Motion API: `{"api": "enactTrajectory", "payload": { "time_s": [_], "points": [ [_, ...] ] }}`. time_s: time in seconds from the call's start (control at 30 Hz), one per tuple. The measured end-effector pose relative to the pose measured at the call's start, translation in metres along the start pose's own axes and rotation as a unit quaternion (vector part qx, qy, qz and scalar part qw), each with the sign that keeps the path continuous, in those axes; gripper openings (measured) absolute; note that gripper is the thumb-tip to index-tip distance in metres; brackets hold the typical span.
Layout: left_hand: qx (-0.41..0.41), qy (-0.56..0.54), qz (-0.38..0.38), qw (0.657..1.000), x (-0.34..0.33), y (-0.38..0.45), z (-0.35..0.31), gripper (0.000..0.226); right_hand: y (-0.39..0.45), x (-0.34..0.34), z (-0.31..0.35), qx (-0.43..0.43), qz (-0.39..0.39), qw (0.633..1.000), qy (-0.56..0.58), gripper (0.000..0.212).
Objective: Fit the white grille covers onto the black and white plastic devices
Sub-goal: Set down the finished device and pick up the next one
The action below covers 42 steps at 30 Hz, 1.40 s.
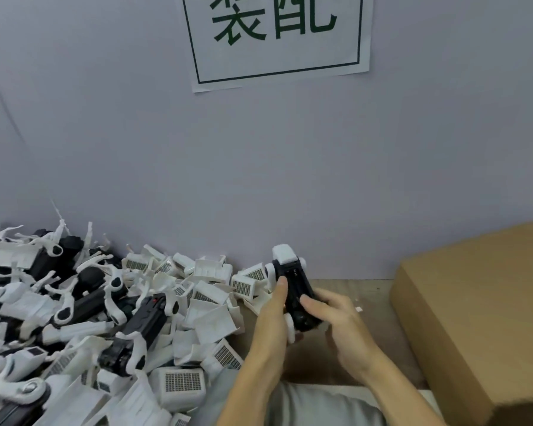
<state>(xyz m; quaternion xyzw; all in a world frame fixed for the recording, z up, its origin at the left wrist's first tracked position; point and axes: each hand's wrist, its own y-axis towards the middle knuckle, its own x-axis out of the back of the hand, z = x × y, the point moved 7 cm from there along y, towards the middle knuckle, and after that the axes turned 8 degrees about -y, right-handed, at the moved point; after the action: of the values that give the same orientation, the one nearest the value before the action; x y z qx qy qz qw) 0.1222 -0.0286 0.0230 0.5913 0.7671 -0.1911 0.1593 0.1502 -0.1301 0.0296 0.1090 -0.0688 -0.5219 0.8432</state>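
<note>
Both hands hold one black and white device (293,290) just above the bench (373,302), a little right of the frame's centre and low down. The left hand (273,315) wraps the device's left flank with its thumb laid along the black body; the right hand (333,315) curls round the lower right side, a fingertip pressing the body near its middle. The device's long axis runs from the hands up and slightly left, toward the grey wall (259,164), and its far end carries a white cover (284,253) that looks already seated, though how firmly it has clicked home cannot be told from here.

The relation that matters next: the loose grille covers (183,384) and bare devices lie in a pile (90,318) filling the lower left of the frame, directly left of the hands. The left hand is nearer to it; the closest covers sit just beside that wrist. A cardboard box (474,302) stands at lower right, nearer the right hand, a likely place for finished pieces.

Counts: one device in hand, one box, one paper sign (277,38) at the top of the wall. The pile holds well over a dozen covers and several devices, tangled too much for an exact count.
</note>
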Motion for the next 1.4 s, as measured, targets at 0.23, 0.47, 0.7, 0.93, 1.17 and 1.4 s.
{"api": "enactTrajectory", "payload": {
  "time_s": [0.23, 0.47, 0.7, 0.93, 1.17, 1.4],
  "points": [
    [-0.117, -0.006, -0.121, 0.986, 0.027, 0.009, -0.012, 0.013, -0.001, 0.002, 0.0, 0.041, -0.13, 0.948, -0.289, 0.033],
    [-0.153, -0.051, -0.02, 0.987, 0.009, 0.009, -0.01, 0.015, -0.004, -0.012, 0.01, 0.079, -0.089, 0.934, -0.337, 0.028],
    [-0.22, 0.053, -0.002, 0.974, 0.002, 0.005, -0.014, 0.018, -0.003, -0.007, 0.007, 0.022, -0.066, 0.922, -0.382, 0.027],
    [-0.326, 0.341, -0.006, 0.882, -0.007, -0.01, -0.026, 0.021, -0.005, 0.013, 0.004, 0.001, -0.116, 0.993, -0.027, 0.048],
    [-0.367, 0.466, 0.033, 0.805, -0.025, -0.017, -0.017, 0.04, -0.006, 0.035, 0.003, 0.007, -0.275, 0.961, -0.029, 0.02],
    [-0.242, 0.198, -0.174, 0.934, 0.019, -0.004, -0.026, 0.017, 0.0, 0.018, -0.015, -0.078, -0.158, 0.984, -0.002, 0.03]
  ]
}}
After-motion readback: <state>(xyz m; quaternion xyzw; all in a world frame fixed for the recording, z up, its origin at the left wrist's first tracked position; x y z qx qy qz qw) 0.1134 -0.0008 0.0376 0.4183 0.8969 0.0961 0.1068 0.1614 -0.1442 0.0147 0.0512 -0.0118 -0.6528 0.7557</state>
